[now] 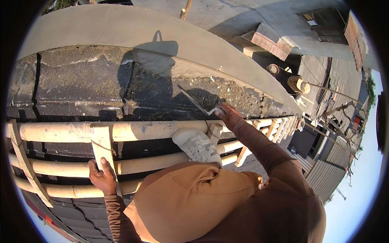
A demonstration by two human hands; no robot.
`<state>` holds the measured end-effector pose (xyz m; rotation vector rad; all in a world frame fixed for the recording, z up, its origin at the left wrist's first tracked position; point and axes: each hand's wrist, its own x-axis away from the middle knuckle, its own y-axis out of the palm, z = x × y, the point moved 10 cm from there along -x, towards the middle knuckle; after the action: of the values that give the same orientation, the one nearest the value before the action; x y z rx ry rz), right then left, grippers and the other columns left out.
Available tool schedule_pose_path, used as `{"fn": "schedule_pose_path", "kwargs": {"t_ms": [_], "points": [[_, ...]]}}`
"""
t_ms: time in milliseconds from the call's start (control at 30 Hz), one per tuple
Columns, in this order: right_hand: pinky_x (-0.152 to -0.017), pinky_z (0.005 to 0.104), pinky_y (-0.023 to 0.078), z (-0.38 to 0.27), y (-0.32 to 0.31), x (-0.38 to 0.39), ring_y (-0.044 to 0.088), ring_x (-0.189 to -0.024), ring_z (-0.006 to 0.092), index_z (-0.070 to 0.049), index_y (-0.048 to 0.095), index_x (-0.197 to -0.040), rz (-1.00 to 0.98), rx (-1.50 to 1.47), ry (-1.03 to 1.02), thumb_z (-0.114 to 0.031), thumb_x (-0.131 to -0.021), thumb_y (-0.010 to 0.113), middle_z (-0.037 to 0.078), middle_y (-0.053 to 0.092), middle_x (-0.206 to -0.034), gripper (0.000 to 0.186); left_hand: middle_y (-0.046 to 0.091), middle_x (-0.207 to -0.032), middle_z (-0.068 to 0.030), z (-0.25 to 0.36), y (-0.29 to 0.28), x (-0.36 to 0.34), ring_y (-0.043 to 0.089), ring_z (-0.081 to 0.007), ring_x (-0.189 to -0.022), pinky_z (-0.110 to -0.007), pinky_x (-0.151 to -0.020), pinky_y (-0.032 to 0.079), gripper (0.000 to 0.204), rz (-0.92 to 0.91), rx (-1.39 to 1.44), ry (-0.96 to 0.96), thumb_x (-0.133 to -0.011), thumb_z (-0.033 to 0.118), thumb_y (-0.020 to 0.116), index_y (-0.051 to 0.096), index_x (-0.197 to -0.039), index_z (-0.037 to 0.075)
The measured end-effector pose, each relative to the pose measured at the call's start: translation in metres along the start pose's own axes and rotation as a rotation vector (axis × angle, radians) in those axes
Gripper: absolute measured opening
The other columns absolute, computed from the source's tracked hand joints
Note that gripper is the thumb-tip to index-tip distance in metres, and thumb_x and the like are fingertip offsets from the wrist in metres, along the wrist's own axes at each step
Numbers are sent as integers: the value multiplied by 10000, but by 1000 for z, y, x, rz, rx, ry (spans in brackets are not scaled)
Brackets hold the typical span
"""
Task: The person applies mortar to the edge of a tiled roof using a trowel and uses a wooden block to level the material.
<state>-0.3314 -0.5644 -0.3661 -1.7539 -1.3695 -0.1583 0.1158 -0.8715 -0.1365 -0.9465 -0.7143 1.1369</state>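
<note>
My right hand (229, 116) is closed around the handle of a trowel (193, 100). Its thin blade points up and left, over wet-looking mortar (198, 97) on the dark tiles beside the wall. Lower left, my left hand (102, 176) grips a flat wooden slat (101, 138) that crosses the bamboo poles (156, 130). Fingers curl over the slat's left edge and the thumb lies on its face. One white shoe (195, 145) of mine rests on the bamboo frame between my hands.
A smooth grey plastered wall (101, 22) curves along the far side. Dark roof tiles (81, 216) slope away below the bamboo. At right, lower down, is another person in a pale hat (302, 86), near a bucket (273, 69). Bare branches (344, 109) rise beyond corrugated roofing (328, 172).
</note>
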Motion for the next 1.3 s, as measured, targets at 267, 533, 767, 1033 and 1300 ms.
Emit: {"fn": "schedule_pose_path", "kwargs": {"t_ms": [267,533,767,1033,1300], "points": [[-1054,432,472,163,-26,53,631,-1228,358,-104,643,-1312,4,24,551,-338,-957,684,195,670,-1286,427,557,-718,-88,7,-3,1,504,-183,-661,-331,-610,445,429,-4,27,-17,-1019,383,676,567,-918,-19],[-873,448,538,-61,-25,22,691,-988,427,-43,607,-1197,-74,-137,-57,-224,-1010,658,234,704,-1035,265,631,-752,-170,11,-7,-4,599,-307,-673,-398,-661,502,493,-1,-102,-6,-974,464,699,634,-954,-25],[-635,343,545,-208,60,-19,668,-699,152,-1,592,-1098,-364,-962,-6,-340,-1083,554,99,667,-864,342,641,-761,-175,16,-3,-5,613,-309,-682,-400,-670,506,497,-6,-60,-20,-972,462,701,637,-941,-29],[-568,323,541,-193,60,-15,653,-624,155,-18,591,-1021,-262,-821,110,-324,-1088,538,73,637,-768,319,642,-772,-178,13,-8,-2,619,-340,-695,-413,-679,508,465,19,-36,-36,-943,438,734,631,-918,-14],[-663,393,533,-231,47,1,668,-659,246,11,617,-1050,-231,-559,-242,-291,-1059,569,134,650,-764,306,646,-765,-187,15,-9,-6,642,-412,-709,-448,-666,514,485,35,-120,-1,-912,476,736,623,-886,5]]}}
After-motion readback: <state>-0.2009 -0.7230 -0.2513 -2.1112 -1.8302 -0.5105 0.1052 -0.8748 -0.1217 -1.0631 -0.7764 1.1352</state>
